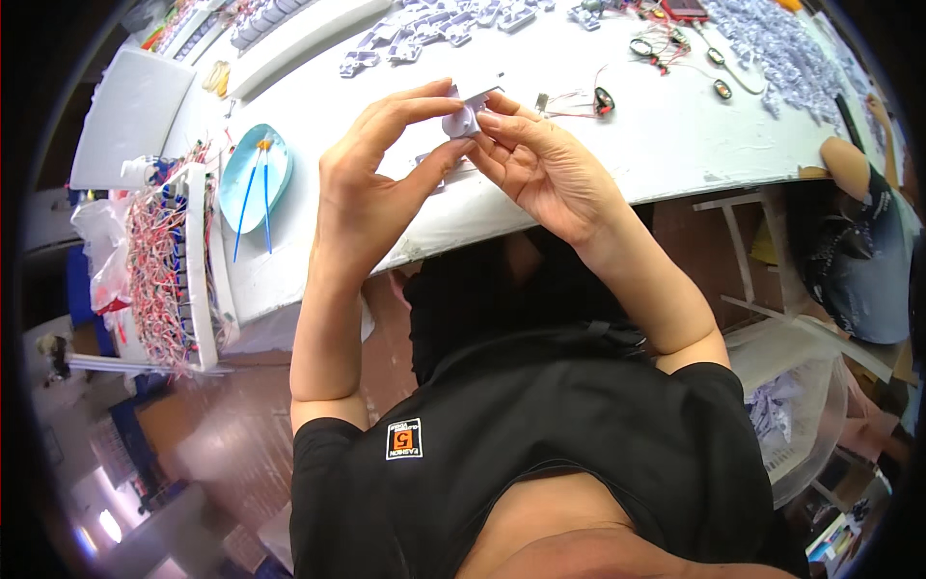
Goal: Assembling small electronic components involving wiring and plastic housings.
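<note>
Both my hands meet above the white table, holding a small pale lilac plastic part [461, 122] between them. My left hand [371, 164] pinches it from the left with thumb and fingers. My right hand [550, 159] grips its right side, with the fingertips partly hidden behind it. A thin arm of the part sticks out to the upper right. Below my hands another pale plastic piece [430, 164] lies on the table, partly covered by my left thumb. To the right rests a speaker-like black oval piece [604, 100] with thin red wires.
A light blue dish [256, 183] with two blue-handled sticks lies at left, beside a rack of red and white wires [164, 256]. Pale plastic parts [424, 34] lie along the far side, with a large heap [772, 58] at far right. Another person [858, 222] sits at right.
</note>
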`<state>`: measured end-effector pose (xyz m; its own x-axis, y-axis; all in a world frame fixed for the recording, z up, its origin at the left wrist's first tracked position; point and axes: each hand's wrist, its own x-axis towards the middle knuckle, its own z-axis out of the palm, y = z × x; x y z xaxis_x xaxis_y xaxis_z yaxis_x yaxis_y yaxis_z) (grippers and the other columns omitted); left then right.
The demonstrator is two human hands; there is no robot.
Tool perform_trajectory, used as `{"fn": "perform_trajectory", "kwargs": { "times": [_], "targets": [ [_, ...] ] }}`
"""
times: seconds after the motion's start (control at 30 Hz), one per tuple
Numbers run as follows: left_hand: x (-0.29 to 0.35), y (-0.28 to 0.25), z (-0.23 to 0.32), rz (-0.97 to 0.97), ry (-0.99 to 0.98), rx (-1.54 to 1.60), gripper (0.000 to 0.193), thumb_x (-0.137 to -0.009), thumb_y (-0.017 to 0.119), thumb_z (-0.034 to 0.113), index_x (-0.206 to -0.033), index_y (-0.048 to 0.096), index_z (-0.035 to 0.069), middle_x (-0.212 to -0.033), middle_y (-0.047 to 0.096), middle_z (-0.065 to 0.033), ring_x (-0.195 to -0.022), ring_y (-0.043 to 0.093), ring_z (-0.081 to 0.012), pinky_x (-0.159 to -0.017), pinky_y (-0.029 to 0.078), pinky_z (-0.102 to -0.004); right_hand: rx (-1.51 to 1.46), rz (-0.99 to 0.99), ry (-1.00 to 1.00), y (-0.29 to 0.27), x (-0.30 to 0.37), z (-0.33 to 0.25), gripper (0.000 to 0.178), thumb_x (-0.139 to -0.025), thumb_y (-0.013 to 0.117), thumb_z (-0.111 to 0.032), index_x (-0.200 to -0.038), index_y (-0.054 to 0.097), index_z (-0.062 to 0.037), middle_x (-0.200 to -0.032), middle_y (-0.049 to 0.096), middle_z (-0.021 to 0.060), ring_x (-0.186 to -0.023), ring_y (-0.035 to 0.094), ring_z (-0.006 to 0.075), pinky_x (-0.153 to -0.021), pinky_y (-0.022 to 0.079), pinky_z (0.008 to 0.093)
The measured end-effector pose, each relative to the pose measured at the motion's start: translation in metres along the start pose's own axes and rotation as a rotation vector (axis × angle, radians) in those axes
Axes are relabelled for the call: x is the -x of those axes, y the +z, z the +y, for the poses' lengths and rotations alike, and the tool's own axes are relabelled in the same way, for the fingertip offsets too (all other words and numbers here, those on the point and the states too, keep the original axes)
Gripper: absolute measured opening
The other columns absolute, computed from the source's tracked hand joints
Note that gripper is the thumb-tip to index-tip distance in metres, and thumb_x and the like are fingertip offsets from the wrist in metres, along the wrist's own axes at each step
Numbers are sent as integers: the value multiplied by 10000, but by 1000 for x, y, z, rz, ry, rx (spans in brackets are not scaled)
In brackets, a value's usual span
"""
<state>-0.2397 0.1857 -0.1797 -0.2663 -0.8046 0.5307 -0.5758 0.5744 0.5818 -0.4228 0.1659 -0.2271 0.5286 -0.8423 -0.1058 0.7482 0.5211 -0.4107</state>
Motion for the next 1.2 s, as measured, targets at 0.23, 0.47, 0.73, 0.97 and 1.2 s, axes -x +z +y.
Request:
{"fn": "perform_trajectory", "kwargs": {
  "times": [0.23,0.47,0.73,0.97,1.2],
  "targets": [
    [20,-11,-22,19,-200,342,354,-738,807,-91,-1066,683,-48,-1170,654,-159,-1129,622,-224,-1012,486,-361,340,-57,-104,-3,4,-4,385,-929,673,-49,-1291,563,24,-1144,678,130,-1057,662,186,-949,548,307],
    [64,-4,-45,60,-331,440,392,-707,802,-143,-1063,675,-37,-1241,611,-179,-1161,595,-216,-992,490,-334,1789,32,-1048,-33,11,-15,232,-815,711,2,-1032,728,-78,-1073,712,38,-1080,620,275,-914,505,376],
    [69,-1,-50,38,-383,426,408,-683,804,-156,-1050,673,-32,-1262,612,-193,-1175,590,-219,-1015,480,-359,1844,-196,-884,-33,19,-22,205,-835,610,-25,-1035,646,0,-1011,640,104,-1095,593,274,-970,491,390],
    [69,-2,-49,57,-428,377,419,-683,797,-158,-1065,677,-33,-1281,599,-206,-1195,588,-243,-1022,481,-373,1854,-176,-1073,-50,8,-10,157,-808,574,-79,-933,628,-1,-988,609,125,-1118,543,302,-994,448,381],
    [70,1,-50,50,-382,331,418,-689,787,-168,-1071,684,-37,-1277,596,-197,-1217,573,-243,-1016,487,-371,1888,-156,-1139,-55,4,-7,146,-795,581,-83,-902,621,8,-982,609,132,-1104,546,301,-994,453,378]
  ]
}}
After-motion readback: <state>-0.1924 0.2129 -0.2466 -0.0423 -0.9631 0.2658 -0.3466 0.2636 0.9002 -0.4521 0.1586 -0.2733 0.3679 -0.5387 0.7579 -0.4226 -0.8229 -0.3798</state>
